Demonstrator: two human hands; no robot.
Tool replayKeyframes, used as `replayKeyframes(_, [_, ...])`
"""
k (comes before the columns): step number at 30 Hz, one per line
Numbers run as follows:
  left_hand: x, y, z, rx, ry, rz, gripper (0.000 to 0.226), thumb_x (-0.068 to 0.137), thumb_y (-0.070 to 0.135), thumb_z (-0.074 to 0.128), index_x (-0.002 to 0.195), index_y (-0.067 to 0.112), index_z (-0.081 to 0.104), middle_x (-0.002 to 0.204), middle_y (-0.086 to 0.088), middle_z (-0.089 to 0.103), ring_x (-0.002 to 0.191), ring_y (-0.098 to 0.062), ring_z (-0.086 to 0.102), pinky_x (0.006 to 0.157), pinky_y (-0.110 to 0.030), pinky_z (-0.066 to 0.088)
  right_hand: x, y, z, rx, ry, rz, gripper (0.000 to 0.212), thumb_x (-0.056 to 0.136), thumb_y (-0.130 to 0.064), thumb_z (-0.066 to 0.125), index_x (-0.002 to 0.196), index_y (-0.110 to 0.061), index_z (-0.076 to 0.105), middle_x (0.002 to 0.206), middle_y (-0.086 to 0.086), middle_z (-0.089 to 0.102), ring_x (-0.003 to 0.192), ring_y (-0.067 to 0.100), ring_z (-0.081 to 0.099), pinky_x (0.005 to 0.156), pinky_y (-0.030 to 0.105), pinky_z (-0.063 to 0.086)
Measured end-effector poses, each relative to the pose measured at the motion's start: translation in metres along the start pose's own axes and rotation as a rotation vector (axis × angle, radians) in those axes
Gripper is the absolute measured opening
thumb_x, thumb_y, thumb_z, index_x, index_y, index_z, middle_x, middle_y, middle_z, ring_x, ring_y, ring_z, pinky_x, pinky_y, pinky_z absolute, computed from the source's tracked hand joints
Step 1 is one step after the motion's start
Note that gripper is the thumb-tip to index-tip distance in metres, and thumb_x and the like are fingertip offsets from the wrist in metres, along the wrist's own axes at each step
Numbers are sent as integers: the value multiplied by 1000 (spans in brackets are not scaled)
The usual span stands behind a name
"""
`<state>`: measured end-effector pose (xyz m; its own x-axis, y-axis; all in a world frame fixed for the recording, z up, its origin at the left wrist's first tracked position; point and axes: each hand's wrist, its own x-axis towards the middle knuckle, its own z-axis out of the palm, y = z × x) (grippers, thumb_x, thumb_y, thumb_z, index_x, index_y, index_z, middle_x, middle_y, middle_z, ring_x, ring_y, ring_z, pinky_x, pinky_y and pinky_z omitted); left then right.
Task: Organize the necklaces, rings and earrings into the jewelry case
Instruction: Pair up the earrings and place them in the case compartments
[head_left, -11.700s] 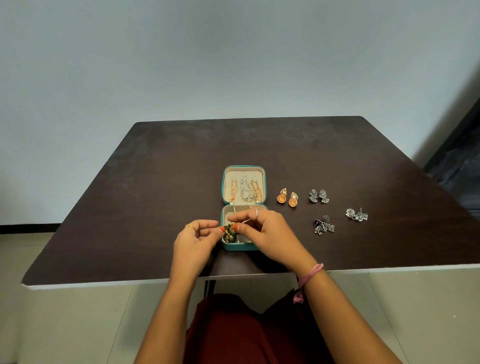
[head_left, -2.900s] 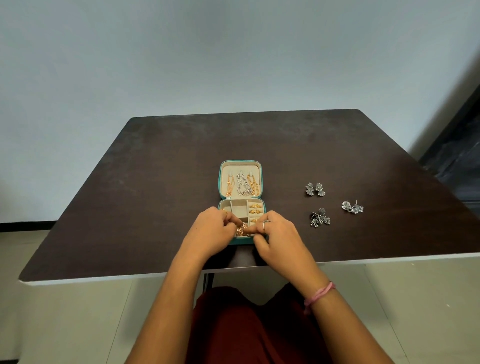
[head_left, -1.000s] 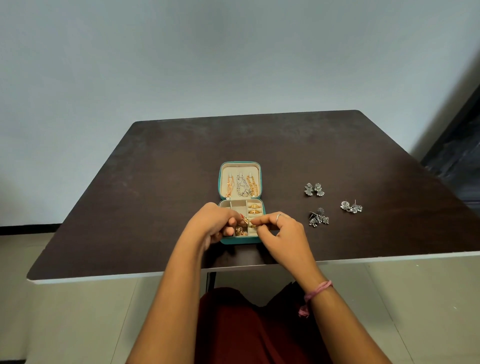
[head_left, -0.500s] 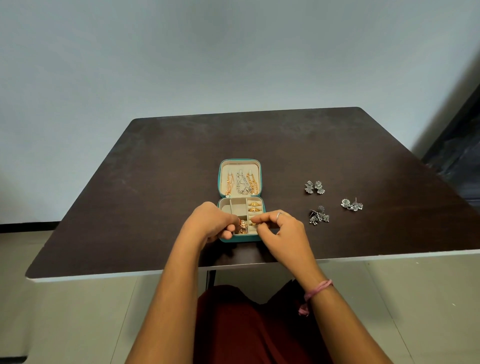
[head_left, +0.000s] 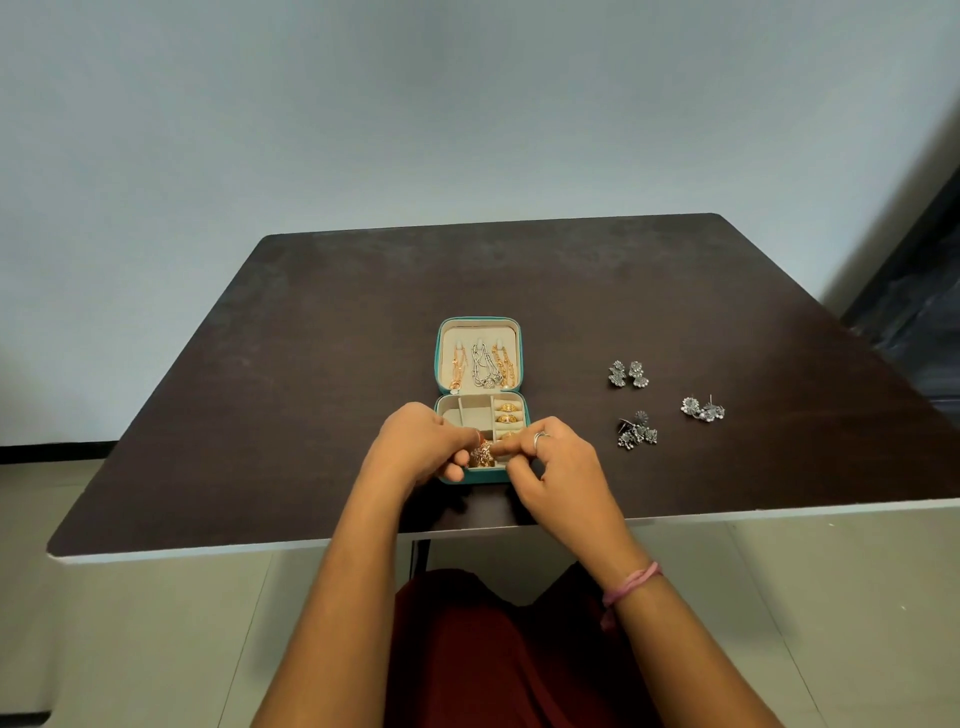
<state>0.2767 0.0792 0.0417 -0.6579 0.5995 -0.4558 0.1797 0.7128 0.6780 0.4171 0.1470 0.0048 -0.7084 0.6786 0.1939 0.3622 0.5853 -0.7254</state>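
Pinching gold earring (head_left: 482, 455) still — both hands, unmoved over case (head_left: 514, 358).

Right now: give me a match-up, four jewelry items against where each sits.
Items:
1. necklaces
2. gold rings
3. silver earrings
4. gold earring

Places:
A. on the bare table, right of the case
B. pinched between both hands over the case's near edge
C. hanging in the case lid
D. in the tray's right slots

Pairs: 1-C, 2-D, 3-A, 4-B
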Motion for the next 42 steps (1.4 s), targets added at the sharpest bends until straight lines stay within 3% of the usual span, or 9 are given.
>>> replayKeyframes(5, [2,2,-9,-106,173,137,27,89,30,61,69,12,62,47,4,57,38,-4,48,51,-23,40,1,0,-1,12,-33,10,24,91,-11,53,102,-16,73,106,0,57,98,5,52,70,-5,35])
replayKeyframes(10, [4,13,-12,-164,319,294,27,89,34,60,82,9,64,59,2,62,38,0,51,53,-22,43,-1,2,-3,205,95,72,22,87,-5,58,94,-20,73,101,-4,65,88,2,61,71,5,45])
replayKeyframes(17, [-7,42,9,-287,347,516,22,90,29,61,77,12,60,59,3,59,45,-1,59,58,-21,50,-4,18,-22,462,224,203,27,85,1,58,92,-23,70,86,0,71,80,11,68,75,35,56])
replayKeyframes(22, [-11,61,47,-254,262,607,12,87,24,62,77,17,62,67,2,63,65,-13,65,66,-24,49,0,50,-62,389,313,292,20,86,-6,61,87,-24,70,73,3,71,69,10,68,80,48,56])
replayKeyframes(26, [-6,69,85,-38,163,594,15,86,14,58,94,13,70,86,-1,69,79,-13,61,74,-18,43,10,75,-94,126,292,392,8,84,-19,65,81,-24,71,73,-1,72,73,18,69,84,41,55])
replayKeyframes(29, [-1,73,105,105,74,481,14,88,16,55,88,10,67,97,-13,70,95,-26,63,84,-32,50,19,81,-101,-22,179,410,7,85,-23,65,83,-23,72,79,-3,70,81,19,68,84,31,51])
replayKeyframes(34, [9,81,122,64,23,375,31,87,33,59,82,5,70,85,-11,70,87,-26,65,70,-30,49,31,77,-99,-154,108,414,11,87,-25,65,85,-19,74,72,-7,62,80,14,58,71,23,39])
replayKeyframes(38, [14,84,128,54,10,314,28,85,34,61,85,7,69,92,-9,69,89,-25,64,69,-29,48,38,78,-96,-221,61,452,9,86,-23,65,86,-21,74,85,-1,70,92,19,62,77,26,46])
replayKeyframes(42, [14,86,131,50,9,292,21,83,30,64,85,10,71,96,-12,69,92,-28,66,72,-32,52,39,77,-97,-193,43,460,13,85,-19,65,77,-24,73,72,-8,62,91,18,62,79,25,44])
